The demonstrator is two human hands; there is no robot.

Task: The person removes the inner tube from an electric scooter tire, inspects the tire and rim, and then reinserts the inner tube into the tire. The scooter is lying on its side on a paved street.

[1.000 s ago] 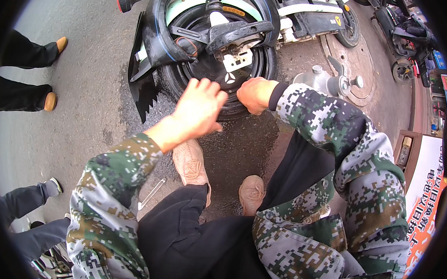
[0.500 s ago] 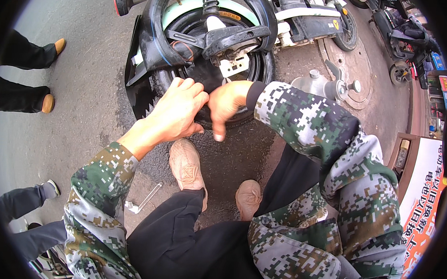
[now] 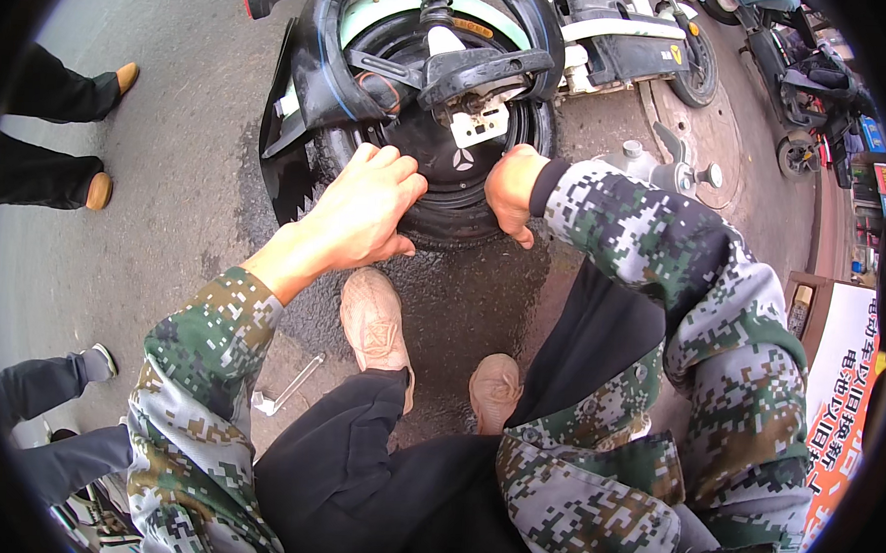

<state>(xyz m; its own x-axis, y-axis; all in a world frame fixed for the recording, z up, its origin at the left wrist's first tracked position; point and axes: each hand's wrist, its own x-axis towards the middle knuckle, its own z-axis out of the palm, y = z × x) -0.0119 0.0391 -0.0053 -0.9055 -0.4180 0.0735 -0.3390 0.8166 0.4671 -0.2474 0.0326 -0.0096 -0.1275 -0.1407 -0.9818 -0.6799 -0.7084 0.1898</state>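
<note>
A black wheel with its tyre point(image 3: 455, 234) and dark hub point(image 3: 439, 143) sits in front of me, still under the scooter's rear end. My left hand point(image 3: 367, 209) has its fingers curled over the near left part of the tyre. On the tyre's near right side, my right hand point(image 3: 514, 193) grips the edge with its thumb pointing down toward me. Both hands hide the parts of the tyre beneath them. Around the shock absorber point(image 3: 436, 3) hangs a loose black tyre point(image 3: 324, 59) with a blue line. A white plate with holes point(image 3: 479, 127) shows above the hub.
An L-shaped metal tool point(image 3: 292, 385) lies on the ground by my left shoe point(image 3: 374, 318). To the right are a metal canister point(image 3: 634, 158), another scooter point(image 3: 626, 42) and a printed sign board point(image 3: 838, 393). People's legs point(image 3: 61, 82) stand at the left. The ground near the wheel is wet.
My hands have moved apart along the tyre: the right one has slid to the right, uncovering the hub's near part. The view has shifted slightly.
</note>
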